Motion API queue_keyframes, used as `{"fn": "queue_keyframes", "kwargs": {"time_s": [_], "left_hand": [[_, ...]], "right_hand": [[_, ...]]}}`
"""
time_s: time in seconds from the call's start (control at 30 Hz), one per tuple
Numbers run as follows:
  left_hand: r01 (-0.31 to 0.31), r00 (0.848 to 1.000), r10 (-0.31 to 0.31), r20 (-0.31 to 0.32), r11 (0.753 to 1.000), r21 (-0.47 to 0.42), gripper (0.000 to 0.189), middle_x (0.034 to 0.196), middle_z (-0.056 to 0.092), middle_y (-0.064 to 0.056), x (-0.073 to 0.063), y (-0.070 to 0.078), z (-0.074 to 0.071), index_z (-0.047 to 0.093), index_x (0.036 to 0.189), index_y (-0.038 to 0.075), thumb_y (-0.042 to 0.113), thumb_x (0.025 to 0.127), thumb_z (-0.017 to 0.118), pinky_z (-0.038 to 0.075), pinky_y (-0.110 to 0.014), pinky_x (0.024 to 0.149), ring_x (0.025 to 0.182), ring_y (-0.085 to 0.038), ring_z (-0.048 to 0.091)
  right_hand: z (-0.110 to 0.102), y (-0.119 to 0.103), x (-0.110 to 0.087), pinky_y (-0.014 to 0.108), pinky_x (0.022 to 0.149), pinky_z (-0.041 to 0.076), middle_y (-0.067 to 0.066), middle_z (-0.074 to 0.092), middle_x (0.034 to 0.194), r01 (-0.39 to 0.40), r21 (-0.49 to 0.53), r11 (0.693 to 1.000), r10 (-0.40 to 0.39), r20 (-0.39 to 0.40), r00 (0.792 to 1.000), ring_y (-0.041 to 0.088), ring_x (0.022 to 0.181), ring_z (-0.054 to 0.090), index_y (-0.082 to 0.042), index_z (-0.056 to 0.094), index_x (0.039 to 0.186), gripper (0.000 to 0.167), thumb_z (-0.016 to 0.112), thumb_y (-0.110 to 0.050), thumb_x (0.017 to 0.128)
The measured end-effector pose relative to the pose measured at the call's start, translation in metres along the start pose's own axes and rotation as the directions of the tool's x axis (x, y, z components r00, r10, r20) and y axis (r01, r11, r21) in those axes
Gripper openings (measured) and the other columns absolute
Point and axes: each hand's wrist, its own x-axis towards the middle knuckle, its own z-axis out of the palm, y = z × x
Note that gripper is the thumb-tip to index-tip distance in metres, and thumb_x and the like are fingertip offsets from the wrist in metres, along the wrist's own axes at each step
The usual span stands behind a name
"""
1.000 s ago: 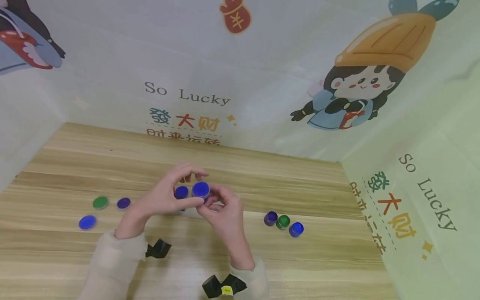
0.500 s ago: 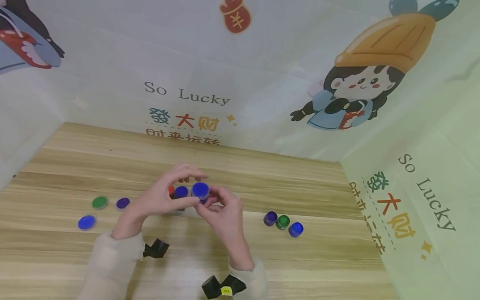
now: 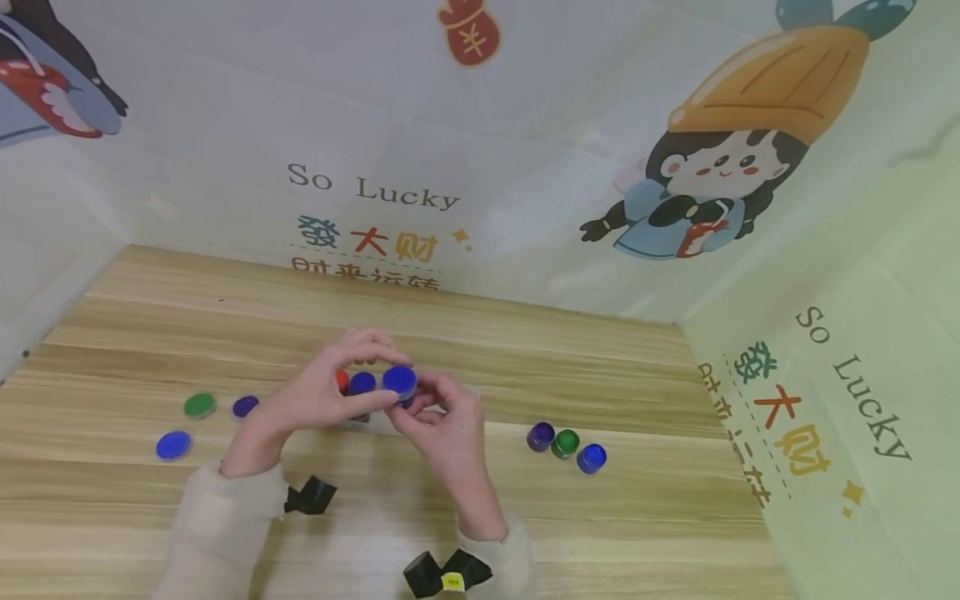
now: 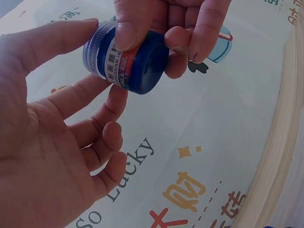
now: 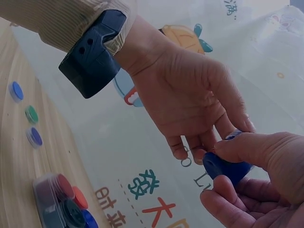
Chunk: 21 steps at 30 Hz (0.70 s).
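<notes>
1. Jar (image 4: 154,66): blue, label on its side, held up off the table (image 3: 637,542) mid-scene, both hands on it.
2. Left hand (image 3: 318,396): thumb and index pinch the clear ridged cap (image 4: 94,50) from the left.
3. Right hand (image 3: 453,425): pinches the jar body from the right, thumb on the label.
4. Tray (image 5: 42,206): below the hands, mostly hidden in head view. Red jar (image 3: 342,382) and second blue jar (image 3: 363,384) just left of the held one; can't tell from head view if they're seated in it.
5. Left side, loose: green lid (image 3: 199,406), purple lid (image 3: 245,407) to its right, blue lid (image 3: 174,445) nearest.
6. Right side, uncapped, slanted row: purple pot (image 3: 541,437) farthest, green pot (image 3: 566,444) middle, blue pot (image 3: 592,458) nearest.
</notes>
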Motion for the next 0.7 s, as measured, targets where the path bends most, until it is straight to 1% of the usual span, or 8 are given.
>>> {"fn": "queue_keyframes", "kwargs": {"time_s": [0.1,0.2,0.3,0.47,0.6,0.7], "left_hand": [[0.019,0.999,-0.019,-0.027,1.000,0.006,0.032,0.098,0.059,0.001,0.0006,-0.0004,0.0011,0.065,0.101,0.009,-0.001,0.073,0.076,0.035,-0.033,0.080,0.093,-0.014,0.047],[0.055,0.995,-0.053,-0.084,0.998,0.030,0.032,0.091,0.058,0.003,0.0014,-0.0003,0.0046,0.062,0.092,0.013,0.001,0.069,0.079,0.034,-0.030,0.076,0.086,-0.013,0.045],[0.086,0.987,-0.079,-0.139,0.995,0.044,0.032,0.086,0.057,0.004,0.0024,0.0013,0.0082,0.060,0.087,0.014,0.001,0.067,0.081,0.033,-0.029,0.073,0.083,-0.013,0.044],[0.111,0.976,-0.096,-0.193,0.992,0.067,0.031,0.086,0.058,0.003,0.0028,0.0052,0.0093,0.061,0.089,0.012,0.000,0.067,0.080,0.034,-0.028,0.073,0.081,-0.012,0.045],[0.118,0.971,-0.096,-0.219,0.989,0.090,0.031,0.092,0.061,0.001,0.0007,0.0078,0.0051,0.064,0.094,0.010,-0.002,0.069,0.079,0.036,-0.027,0.073,0.085,-0.013,0.048],[0.129,0.966,-0.100,-0.237,0.986,0.109,0.033,0.096,0.061,0.000,-0.0033,0.0078,0.0005,0.065,0.098,0.010,-0.002,0.069,0.078,0.037,-0.026,0.074,0.089,-0.013,0.049]], "right_hand": [[0.0005,0.0006,0.0000,0.025,0.065,0.054,0.019,0.063,0.084,0.004,0.007,1.000,-0.004,-0.002,1.000,0.018,0.071,0.058,0.009,0.063,0.101,0.028,0.073,0.006,0.075],[0.0015,0.0015,0.0000,0.026,0.064,0.054,0.020,0.063,0.084,0.007,0.016,1.000,-0.007,-0.001,1.000,0.016,0.071,0.058,0.010,0.063,0.101,0.028,0.072,0.007,0.075],[0.0020,0.0025,0.0001,0.026,0.064,0.054,0.020,0.064,0.084,0.004,0.008,1.000,-0.004,-0.004,1.000,0.013,0.071,0.057,0.010,0.063,0.100,0.027,0.072,0.006,0.075],[0.0005,0.0039,-0.0007,0.024,0.064,0.054,0.017,0.063,0.083,-0.027,-0.024,0.999,0.026,-0.019,0.999,0.013,0.071,0.057,0.007,0.064,0.100,0.027,0.074,0.002,0.075],[-0.0028,0.0057,-0.0020,0.024,0.065,0.054,0.016,0.062,0.085,-0.057,-0.029,0.998,0.056,-0.042,0.998,0.014,0.073,0.057,0.007,0.064,0.102,0.030,0.075,0.003,0.074],[-0.0061,0.0074,-0.0028,0.024,0.065,0.054,0.016,0.062,0.085,-0.070,-0.023,0.997,0.068,-0.061,0.996,0.014,0.073,0.058,0.007,0.064,0.102,0.031,0.075,0.004,0.073]]}}
